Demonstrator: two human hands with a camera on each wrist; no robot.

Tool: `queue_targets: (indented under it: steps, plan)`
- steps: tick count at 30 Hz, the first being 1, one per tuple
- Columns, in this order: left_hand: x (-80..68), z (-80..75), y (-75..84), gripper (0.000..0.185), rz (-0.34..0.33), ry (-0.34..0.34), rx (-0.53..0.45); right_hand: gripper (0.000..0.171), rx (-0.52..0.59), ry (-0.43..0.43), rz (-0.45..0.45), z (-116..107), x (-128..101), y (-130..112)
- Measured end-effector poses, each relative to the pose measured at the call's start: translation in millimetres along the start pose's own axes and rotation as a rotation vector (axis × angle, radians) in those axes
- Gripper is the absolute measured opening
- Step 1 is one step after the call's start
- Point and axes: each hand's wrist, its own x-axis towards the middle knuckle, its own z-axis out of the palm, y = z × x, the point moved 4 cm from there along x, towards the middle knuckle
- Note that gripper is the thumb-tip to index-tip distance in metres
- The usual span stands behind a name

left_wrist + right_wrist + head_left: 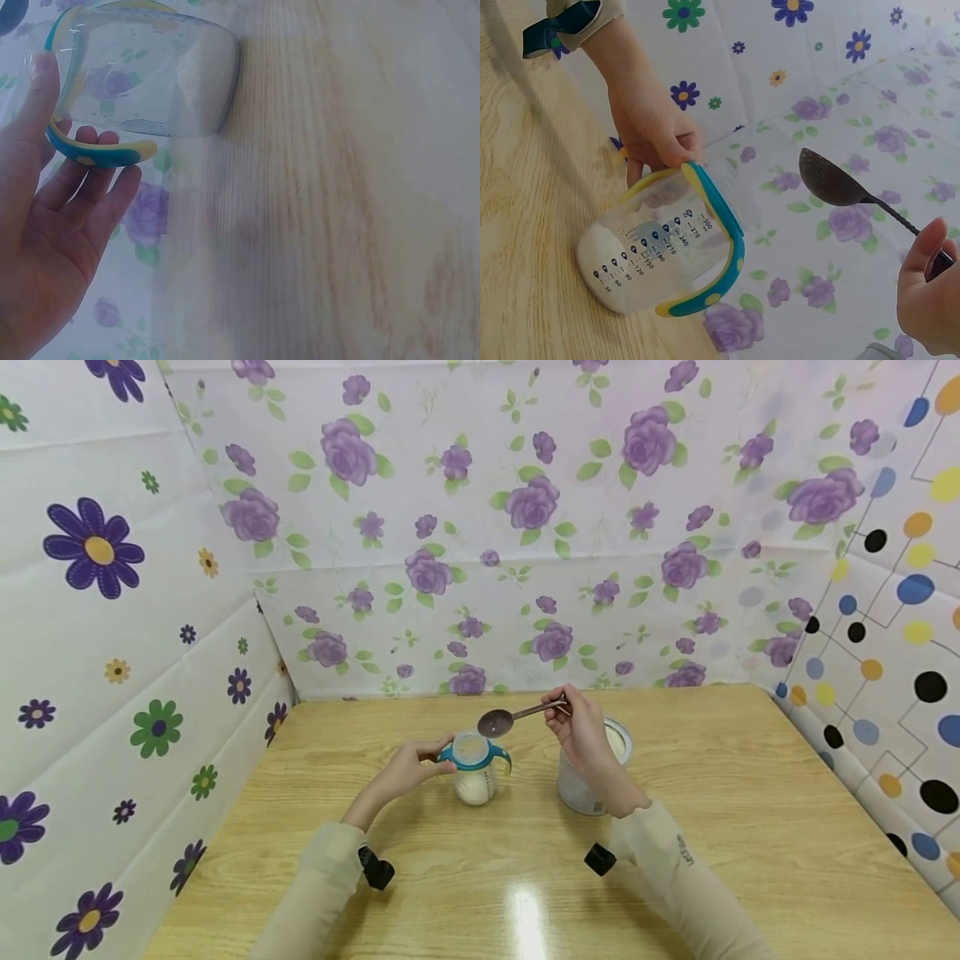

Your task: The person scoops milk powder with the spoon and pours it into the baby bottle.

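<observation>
A clear baby bottle [474, 788] with a blue-and-yellow two-handled collar stands open on the table, white powder in its lower part. My left hand [401, 772] grips its left handle, thumb against the collar [56, 45]. Printed measuring marks [656, 236] run up the bottle's side in the right wrist view. My right hand [585, 735] holds a dark spoon [496, 722] by the handle, its bowl just above and right of the bottle's mouth. No heap rises over the spoon's rim [832, 180]. Behind my right hand stands an open can [576, 789], partly hidden, with pale contents.
The wooden table [465, 893] has a floral sheet [532, 510] hanging behind it and patterned sheets at both sides. Black wrist devices [377, 870] sit on both sleeves.
</observation>
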Motion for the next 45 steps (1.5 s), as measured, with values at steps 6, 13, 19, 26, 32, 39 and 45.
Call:
queue_targets:
  steps: [6, 13, 19, 26, 32, 39, 45]
  plan:
    - [-0.1, 0.3, -1.5, 0.065, 0.004, -0.002, 0.000, 0.037, 0.024, 0.009, 0.008, -2, 0, -1]
    - [0.2, 0.4, -1.0, 0.065, 0.010, -0.003, -0.016, 0.038, 0.033, 0.013, 0.013, -5, 1, -2]
    - [-0.2, 0.6, -1.6, 0.065, 0.009, -0.004, -0.016, 0.037, 0.043, 0.044, 0.022, -10, 1, -5]
    - [-0.3, 0.4, -0.4, 0.065, -0.001, -0.001, -0.020, 0.038, 0.054, 0.048, 0.001, -13, 1, -10]
    - [0.0, 0.5, -0.1, 0.066, -0.009, 0.000, -0.021, 0.040, 0.063, 0.047, -0.007, -15, 1, -11]
    - [-0.5, 0.6, 0.0, 0.067, -0.011, -0.001, -0.019, 0.039, 0.057, 0.065, -0.020, -17, 0, -15]
    - [-0.4, 0.4, -0.5, 0.066, -0.009, 0.002, -0.011, 0.039, 0.043, 0.062, -0.032, -20, -1, -18]
